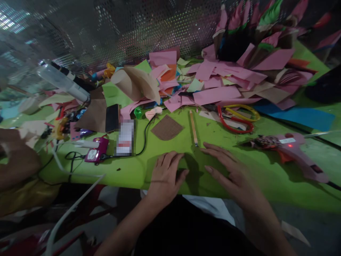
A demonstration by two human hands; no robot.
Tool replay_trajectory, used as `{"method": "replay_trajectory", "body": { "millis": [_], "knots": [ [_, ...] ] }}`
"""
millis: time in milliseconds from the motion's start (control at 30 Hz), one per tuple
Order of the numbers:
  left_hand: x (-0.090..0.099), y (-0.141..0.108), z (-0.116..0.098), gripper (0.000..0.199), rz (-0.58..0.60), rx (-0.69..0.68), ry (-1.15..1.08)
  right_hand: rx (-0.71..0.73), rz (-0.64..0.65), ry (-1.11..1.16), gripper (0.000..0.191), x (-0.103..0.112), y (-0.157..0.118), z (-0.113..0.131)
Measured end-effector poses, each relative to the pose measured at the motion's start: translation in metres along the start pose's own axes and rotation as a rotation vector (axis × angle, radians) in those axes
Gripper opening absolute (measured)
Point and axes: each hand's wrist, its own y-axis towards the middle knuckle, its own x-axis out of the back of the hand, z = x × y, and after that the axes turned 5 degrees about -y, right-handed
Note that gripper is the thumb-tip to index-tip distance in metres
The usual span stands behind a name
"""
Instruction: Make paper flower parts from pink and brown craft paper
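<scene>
Your two bare hands are apart over a green table (pixel 128 172), palms turned partly toward each other. Your left hand (pixel 165 174) has its fingers close together and its thumb spread away from them. Your right hand (pixel 233 170) reaches inward, fingers extended, thumb apart; its fingertips are just beside the near end of a yellow pencil (pixel 193 128). Whether either hand touches the tabletop, you cannot tell from this view. The brown square (pixel 167 127), set cornerwise, lies flat beyond your left hand, left of the pencil.

To your right, a pink glue gun (pixel 295 145) lies with a small red light glowing, its nozzle pointing left. Beyond the pencil, to the right, are looped red handles (pixel 236 128) and yellow handles (pixel 246 111). To your left are a dark phone (pixel 112 118) and a magenta device (pixel 97 151) with cables. Pink paper (pixel 217 96) heaps across the far side.
</scene>
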Motion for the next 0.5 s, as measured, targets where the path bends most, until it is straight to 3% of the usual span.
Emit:
{"method": "replay_trajectory", "body": {
  "millis": [133, 300, 500],
  "knots": [
    [-0.0001, 0.0017, -0.0029, 0.044, 0.039, 0.012, 0.078, 0.016, -0.004, -0.002, 0.033, -0.0001, 0.0001, -0.0010],
    [-0.0031, -0.0052, -0.0054, 0.037, -0.016, -0.021, 0.094, 0.007, 0.005, 0.006, 0.032, 0.0004, -0.0004, -0.0006],
    [-0.0032, -0.0051, -0.0056, 0.049, -0.002, -0.024, 0.112, -0.016, 0.001, 0.021, 0.032, 0.0012, -0.0003, 0.0007]
  ]
}}
